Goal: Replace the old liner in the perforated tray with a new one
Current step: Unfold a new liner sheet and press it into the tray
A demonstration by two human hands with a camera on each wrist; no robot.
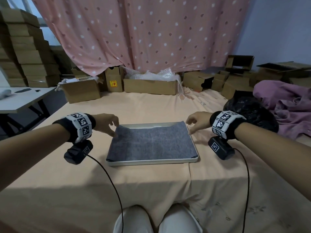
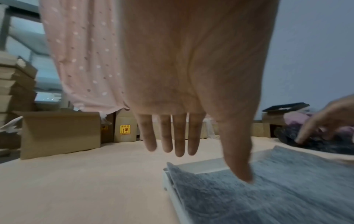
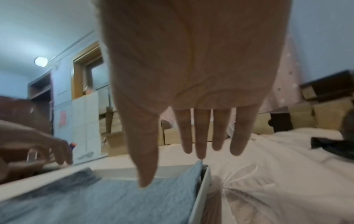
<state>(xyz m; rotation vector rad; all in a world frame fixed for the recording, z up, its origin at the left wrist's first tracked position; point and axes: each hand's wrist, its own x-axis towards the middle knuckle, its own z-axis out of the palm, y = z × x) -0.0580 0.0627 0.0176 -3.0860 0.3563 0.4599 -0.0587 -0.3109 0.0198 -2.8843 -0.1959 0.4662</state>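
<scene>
One tray [image 1: 152, 163], one grey liner [image 1: 152, 143], two hands: left [image 1: 106, 123], right [image 1: 197, 121]; one black bag [image 1: 250, 110].

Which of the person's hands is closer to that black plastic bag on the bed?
The right hand. It hovers at the gray liner's far right corner, with the black bag just beyond its wrist. The left hand is at the far left corner, across the tray.

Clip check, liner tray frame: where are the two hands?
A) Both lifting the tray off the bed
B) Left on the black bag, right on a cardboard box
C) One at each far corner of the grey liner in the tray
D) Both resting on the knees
C: the left hand and right hand sit, fingers extended, at the far corners of the liner, which lies in the tray.
</scene>
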